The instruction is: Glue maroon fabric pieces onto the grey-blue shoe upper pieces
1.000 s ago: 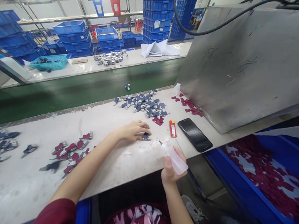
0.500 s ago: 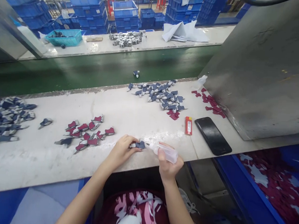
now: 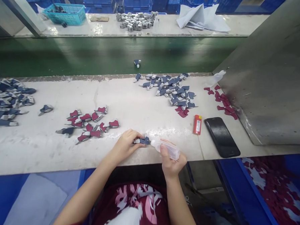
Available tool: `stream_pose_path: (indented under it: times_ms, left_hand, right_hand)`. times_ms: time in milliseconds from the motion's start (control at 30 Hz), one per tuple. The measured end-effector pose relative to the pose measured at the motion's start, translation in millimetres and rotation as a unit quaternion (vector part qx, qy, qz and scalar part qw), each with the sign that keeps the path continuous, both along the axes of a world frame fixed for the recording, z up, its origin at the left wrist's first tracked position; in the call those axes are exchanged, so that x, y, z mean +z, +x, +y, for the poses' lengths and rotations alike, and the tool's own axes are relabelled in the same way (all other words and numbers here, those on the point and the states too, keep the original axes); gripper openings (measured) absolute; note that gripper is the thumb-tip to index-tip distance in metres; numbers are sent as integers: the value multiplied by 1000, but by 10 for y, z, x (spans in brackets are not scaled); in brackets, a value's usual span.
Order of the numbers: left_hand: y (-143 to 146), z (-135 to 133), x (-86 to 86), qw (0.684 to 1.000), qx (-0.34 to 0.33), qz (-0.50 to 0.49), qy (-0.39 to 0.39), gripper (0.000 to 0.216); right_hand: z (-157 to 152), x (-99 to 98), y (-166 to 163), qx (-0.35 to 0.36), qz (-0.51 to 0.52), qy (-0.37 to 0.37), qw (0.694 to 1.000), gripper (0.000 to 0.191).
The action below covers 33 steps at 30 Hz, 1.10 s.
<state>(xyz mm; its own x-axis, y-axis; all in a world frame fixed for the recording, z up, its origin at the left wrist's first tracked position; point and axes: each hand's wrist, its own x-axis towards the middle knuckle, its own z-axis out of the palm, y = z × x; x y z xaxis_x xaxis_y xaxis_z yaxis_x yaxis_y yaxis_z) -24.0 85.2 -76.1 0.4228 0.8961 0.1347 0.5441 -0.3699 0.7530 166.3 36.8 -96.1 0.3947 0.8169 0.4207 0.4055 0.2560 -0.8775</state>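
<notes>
My left hand (image 3: pixel 126 144) pinches a small dark-blue and grey piece (image 3: pixel 142 141) flat on the white worktable (image 3: pixel 130 108), near its front edge. My right hand (image 3: pixel 171 161) is wrapped round a small clear squeeze bottle (image 3: pixel 166 148), whose tip touches that piece. Left of my hands lies a cluster of red and grey pieces (image 3: pixel 89 124). A pile of blue and grey pieces (image 3: pixel 170 88) sits further back on the table.
A red lighter (image 3: pixel 197 124) and a black phone (image 3: pixel 221 136) lie right of my hands. A slanted metal panel (image 3: pixel 270 75) stands at the right, red pieces (image 3: pixel 223 101) at its foot. More blue pieces (image 3: pixel 7 101) lie far left. A green conveyor belt (image 3: pixel 92 55) runs behind.
My left hand drew the blue piece back to the table's front edge and my right hand brought the bottle's tip onto it. The view tilted downward.
</notes>
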Motion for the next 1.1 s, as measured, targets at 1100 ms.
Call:
stream_pose_path:
  times_ms: [1100]
  left_hand:
    - [23, -28, 32, 1000, 13, -4, -7, 18]
  right_hand:
    - [-79, -30, -25, -85, 92, -12, 992, 28]
